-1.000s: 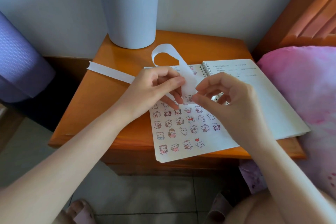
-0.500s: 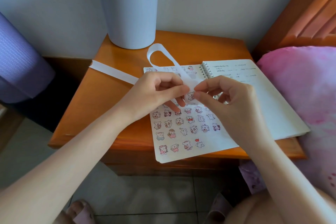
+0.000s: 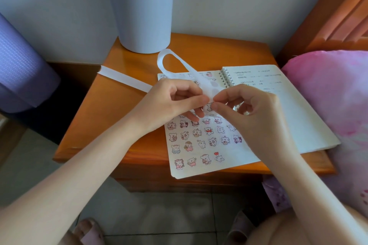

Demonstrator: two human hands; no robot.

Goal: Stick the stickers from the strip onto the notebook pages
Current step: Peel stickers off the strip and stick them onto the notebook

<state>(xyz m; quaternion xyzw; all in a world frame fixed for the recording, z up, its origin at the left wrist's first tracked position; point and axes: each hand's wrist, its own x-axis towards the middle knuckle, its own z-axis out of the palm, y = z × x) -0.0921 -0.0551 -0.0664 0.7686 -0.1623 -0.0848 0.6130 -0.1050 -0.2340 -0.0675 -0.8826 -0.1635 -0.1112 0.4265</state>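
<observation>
Wooden bedside table [image 3: 111, 117], on which a grey bin [image 3: 141, 16] is stood at the back. An open spiral notebook [image 3: 298, 117] is laid to the right, its left page covered with rows of animal stickers [image 3: 199, 137]. A white strip [image 3: 127, 80] is looped above that page and trailed off the table's left edge. Its near end is pinched between thumb and forefinger of the left hand [image 3: 169, 101]. One sticker [image 3: 209, 106] on the strip is pinched at its right edge by thumb and forefinger of the right hand [image 3: 253, 111]; the other fingers are curled.

Middle of the strip [image 3: 127, 80] behind the left hand [image 3: 171, 101]; notebook [image 3: 302, 121] handwriting illegibly small.
</observation>
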